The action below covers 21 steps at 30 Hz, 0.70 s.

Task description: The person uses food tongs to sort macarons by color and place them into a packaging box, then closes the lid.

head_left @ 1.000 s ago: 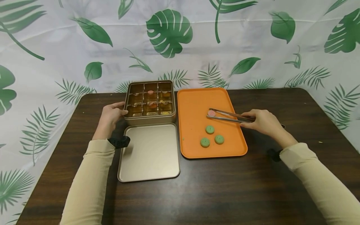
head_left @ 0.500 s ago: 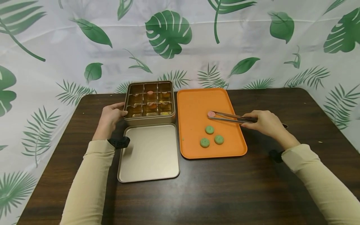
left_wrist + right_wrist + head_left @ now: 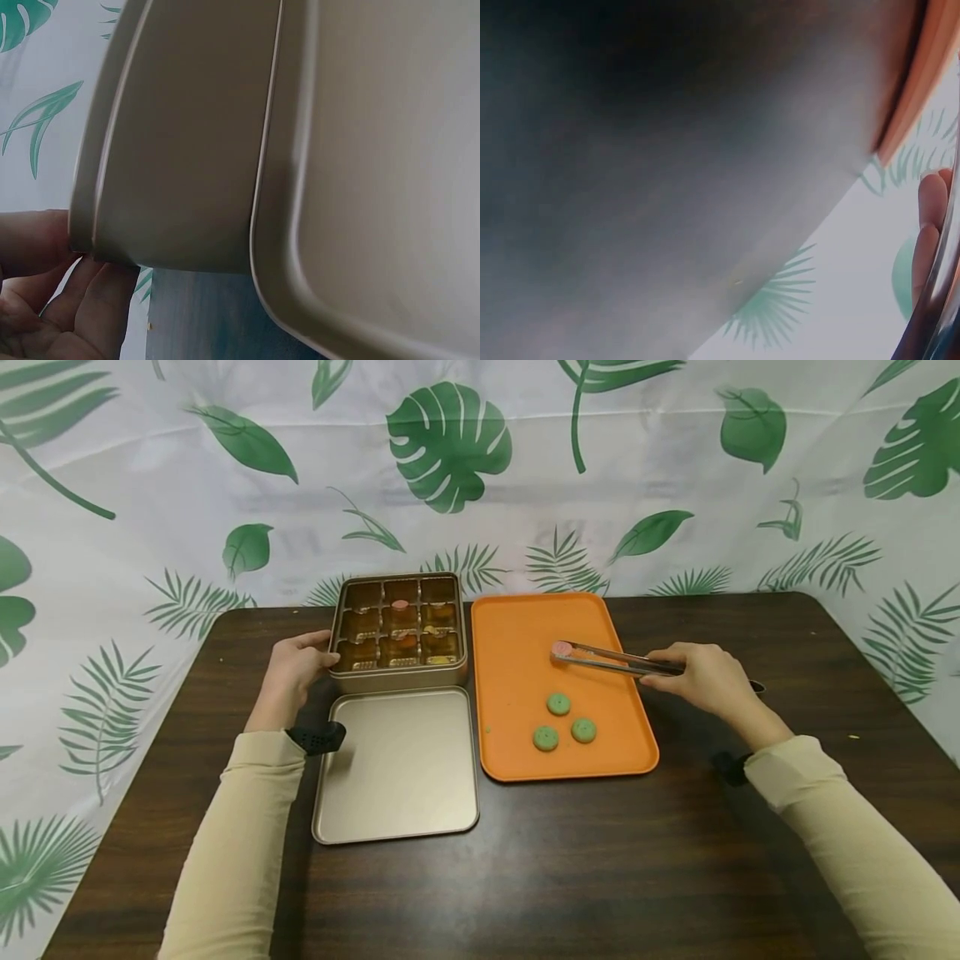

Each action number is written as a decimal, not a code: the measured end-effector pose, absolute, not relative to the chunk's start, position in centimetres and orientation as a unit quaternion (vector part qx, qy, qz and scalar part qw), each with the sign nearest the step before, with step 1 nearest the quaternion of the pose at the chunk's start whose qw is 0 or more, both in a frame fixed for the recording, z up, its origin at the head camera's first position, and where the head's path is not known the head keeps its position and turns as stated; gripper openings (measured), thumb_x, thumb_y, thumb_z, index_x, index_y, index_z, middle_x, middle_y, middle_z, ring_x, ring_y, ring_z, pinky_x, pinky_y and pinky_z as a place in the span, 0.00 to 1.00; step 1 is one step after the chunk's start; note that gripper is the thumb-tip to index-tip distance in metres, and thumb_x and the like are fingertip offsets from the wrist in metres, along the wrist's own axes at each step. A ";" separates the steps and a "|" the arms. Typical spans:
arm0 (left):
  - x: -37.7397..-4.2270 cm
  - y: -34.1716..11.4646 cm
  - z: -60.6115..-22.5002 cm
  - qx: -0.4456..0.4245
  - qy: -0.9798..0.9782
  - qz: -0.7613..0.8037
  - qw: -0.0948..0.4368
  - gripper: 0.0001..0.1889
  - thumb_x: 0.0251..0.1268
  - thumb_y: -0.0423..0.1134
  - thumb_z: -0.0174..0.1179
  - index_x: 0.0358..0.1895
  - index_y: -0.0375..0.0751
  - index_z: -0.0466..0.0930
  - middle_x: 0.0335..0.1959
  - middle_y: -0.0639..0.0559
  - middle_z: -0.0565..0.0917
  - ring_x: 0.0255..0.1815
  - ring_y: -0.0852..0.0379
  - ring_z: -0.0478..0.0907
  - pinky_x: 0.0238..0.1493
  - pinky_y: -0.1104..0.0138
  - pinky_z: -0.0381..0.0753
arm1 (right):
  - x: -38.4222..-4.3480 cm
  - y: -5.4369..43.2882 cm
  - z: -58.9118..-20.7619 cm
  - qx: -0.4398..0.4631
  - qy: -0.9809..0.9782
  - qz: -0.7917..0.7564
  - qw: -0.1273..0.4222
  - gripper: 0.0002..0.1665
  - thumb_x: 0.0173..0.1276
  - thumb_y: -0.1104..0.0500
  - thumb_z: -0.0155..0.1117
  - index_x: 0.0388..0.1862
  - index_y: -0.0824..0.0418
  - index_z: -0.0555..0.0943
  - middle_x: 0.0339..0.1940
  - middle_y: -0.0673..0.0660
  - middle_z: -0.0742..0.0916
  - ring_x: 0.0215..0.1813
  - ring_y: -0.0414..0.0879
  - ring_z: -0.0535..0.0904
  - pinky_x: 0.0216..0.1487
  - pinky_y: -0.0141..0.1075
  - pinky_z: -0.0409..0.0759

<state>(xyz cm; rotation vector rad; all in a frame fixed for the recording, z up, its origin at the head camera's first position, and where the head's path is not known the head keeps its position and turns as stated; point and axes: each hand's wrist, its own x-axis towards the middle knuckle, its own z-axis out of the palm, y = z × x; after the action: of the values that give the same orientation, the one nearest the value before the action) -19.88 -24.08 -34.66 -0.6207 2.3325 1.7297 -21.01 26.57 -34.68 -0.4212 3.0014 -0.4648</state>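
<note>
In the head view my right hand grips a pair of metal tongs over the right side of the orange tray. The tong tips pinch a round pink cookie, close over the tray. Three round green cookies lie on the tray nearer to me. My left hand holds the near left edge of a gold tin, thumb at its rim. The tin's brown insert has several compartments, with a pink piece and some orange and yellow ones inside. Fingers and thumb of my left hand show at the tin's corner in the left wrist view.
A flat gold lid lies right in front of the tin, left of the tray. All stand on a dark wooden table. A white cloth with green leaves hangs behind the far edge.
The tongs have closed on the pink cookie, which has shifted slightly away from me from its spot on the tray. My left hand stays at the tin.
</note>
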 end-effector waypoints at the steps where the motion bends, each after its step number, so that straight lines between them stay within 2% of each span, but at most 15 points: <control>1: -19.9 -24.1 -34.7 -0.208 0.782 0.581 0.086 0.29 0.71 0.30 0.47 0.74 0.43 0.56 0.76 0.42 0.54 0.75 0.45 0.58 0.75 0.56 0.62 | -21.0 26.4 -34.6 -0.138 0.978 -0.154 0.032 0.30 0.62 0.44 0.67 0.57 0.61 0.81 0.52 0.67 0.84 0.37 0.56 0.82 0.24 0.37 0.74; 7: -20.0 -24.1 -34.7 -0.209 0.782 0.581 0.088 0.29 0.71 0.30 0.48 0.74 0.43 0.56 0.76 0.42 0.54 0.75 0.45 0.58 0.75 0.56 0.62 | -21.2 24.7 -33.5 -0.142 0.976 -0.166 -0.003 0.25 0.62 0.49 0.68 0.55 0.60 0.82 0.45 0.63 0.86 0.32 0.53 0.80 0.21 0.36 0.71; 11: -20.1 -24.0 -34.6 -0.207 0.784 0.579 0.088 0.29 0.71 0.30 0.48 0.74 0.43 0.56 0.76 0.42 0.55 0.75 0.45 0.58 0.75 0.56 0.62 | -21.4 23.1 -32.7 -0.143 0.974 -0.176 -0.017 0.24 0.62 0.51 0.69 0.55 0.60 0.82 0.44 0.63 0.86 0.32 0.53 0.79 0.22 0.37 0.71; 16: -20.1 -24.0 -34.7 -0.203 0.783 0.581 0.086 0.29 0.71 0.30 0.48 0.74 0.43 0.56 0.76 0.42 0.54 0.75 0.45 0.58 0.75 0.56 0.62 | -21.7 20.7 -31.4 -0.146 0.971 -0.189 -0.019 0.26 0.62 0.49 0.69 0.56 0.59 0.82 0.47 0.63 0.87 0.35 0.55 0.81 0.25 0.41 0.73; 21: -20.0 -24.1 -34.8 -0.205 0.787 0.576 0.082 0.29 0.71 0.30 0.48 0.74 0.43 0.56 0.76 0.42 0.54 0.75 0.45 0.58 0.75 0.56 0.62 | -21.8 18.2 -30.4 -0.156 0.966 -0.206 -0.012 0.26 0.63 0.48 0.68 0.58 0.58 0.81 0.52 0.63 0.86 0.41 0.57 0.83 0.36 0.50 0.81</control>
<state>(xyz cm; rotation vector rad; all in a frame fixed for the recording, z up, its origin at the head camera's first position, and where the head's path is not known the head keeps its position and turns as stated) -19.95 -24.07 -34.85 -0.6130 2.3503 1.7220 -21.79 18.17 -30.41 -0.4926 3.0578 -0.6535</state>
